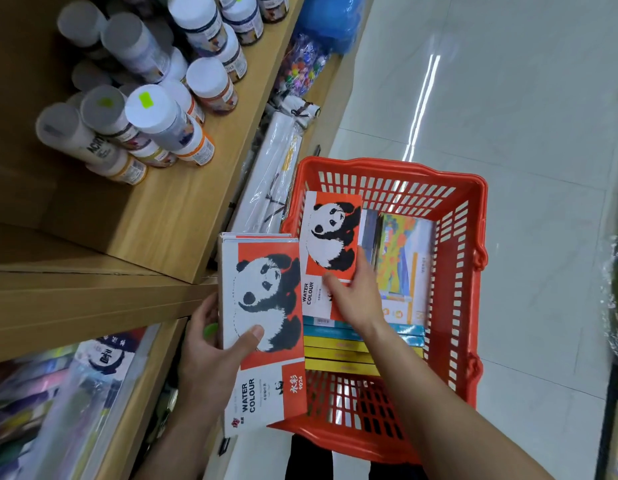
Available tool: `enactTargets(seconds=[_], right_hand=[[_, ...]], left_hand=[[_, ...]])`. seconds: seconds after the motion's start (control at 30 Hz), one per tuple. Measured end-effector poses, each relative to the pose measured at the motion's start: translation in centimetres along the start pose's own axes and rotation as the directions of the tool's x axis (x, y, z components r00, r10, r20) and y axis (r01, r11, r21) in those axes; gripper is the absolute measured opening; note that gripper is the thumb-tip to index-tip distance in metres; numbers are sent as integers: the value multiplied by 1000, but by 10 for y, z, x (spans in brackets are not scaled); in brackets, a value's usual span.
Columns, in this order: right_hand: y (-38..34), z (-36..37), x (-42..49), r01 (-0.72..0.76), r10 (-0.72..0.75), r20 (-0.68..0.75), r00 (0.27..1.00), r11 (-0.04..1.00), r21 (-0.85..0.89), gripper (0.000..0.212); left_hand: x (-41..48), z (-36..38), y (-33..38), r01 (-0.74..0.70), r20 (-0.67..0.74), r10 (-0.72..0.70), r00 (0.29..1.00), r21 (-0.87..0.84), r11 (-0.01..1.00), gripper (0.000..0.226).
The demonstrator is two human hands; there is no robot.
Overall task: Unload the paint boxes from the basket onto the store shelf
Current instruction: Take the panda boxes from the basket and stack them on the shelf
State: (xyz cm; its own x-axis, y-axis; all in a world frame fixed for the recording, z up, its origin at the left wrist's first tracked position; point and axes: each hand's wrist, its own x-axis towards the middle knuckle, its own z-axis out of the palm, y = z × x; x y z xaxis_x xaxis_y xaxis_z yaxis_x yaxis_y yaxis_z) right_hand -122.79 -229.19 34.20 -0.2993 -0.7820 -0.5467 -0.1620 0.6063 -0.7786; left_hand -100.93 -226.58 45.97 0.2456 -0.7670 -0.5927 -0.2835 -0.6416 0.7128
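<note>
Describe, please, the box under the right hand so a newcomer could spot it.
Find the red basket on the floor. Against its left wall leans a panda box, the right hand on it. Unlike the yellow and teal boxes stacked nearby, it shows a panda on red.

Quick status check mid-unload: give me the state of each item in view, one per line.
Left hand: gripping a stack of panda water colour boxes outside the basket.
Right hand: grasping a second panda water colour box inside the basket, tilted up.
Red plastic basket: partly full.
Yellow and blue flat boxes: lying stacked in basket.
White-capped paint jars: standing closed on wooden shelf.
</note>
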Motion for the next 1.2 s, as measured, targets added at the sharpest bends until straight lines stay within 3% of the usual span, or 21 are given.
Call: enactTargets(seconds=[0.23,0.33,0.47,0.57,0.67,0.8,0.9,1.0,1.07,1.2], right_hand=[[4,7,-13,-13,18,-24,1000,985,175,60],[7,3,-11,-59,65,-13,998,961,270,64],[2,-1,5,-108,112,3,994,955,277,66],[-3,-1,14,-148,141,48,989,956,252,54],[-11,-7,15,-182,176,45,983,955,235,63],[-34,-31,-9,-89,97,-153,983,994,57,77],[-55,-68,-55,-13,0,-260,966,999,-48,73],[-82,-108,-116,70,-77,-305,949,997,-31,69],[-103,-128,-160,122,-117,-316,942,993,-4,80],[-156,-144,-235,274,-238,-249,939,954,123,82]], left_hand=[[1,3,-10,40,22,-39,999,-39,998,81],[4,6,-17,61,34,-59,998,-60,996,71],[8,7,-24,90,49,-86,995,-91,992,64],[8,7,-24,92,57,-86,995,-115,989,65],[7,6,-21,78,69,-69,995,-131,988,61],[-6,1,-6,55,71,-44,997,-163,985,59],[-29,-10,14,8,94,12,995,-206,978,45],[-67,-28,42,-59,110,87,990,-235,970,50],[-98,-44,60,-103,110,139,984,-281,954,53],[-171,-83,91,-212,27,235,972,-344,915,51]])
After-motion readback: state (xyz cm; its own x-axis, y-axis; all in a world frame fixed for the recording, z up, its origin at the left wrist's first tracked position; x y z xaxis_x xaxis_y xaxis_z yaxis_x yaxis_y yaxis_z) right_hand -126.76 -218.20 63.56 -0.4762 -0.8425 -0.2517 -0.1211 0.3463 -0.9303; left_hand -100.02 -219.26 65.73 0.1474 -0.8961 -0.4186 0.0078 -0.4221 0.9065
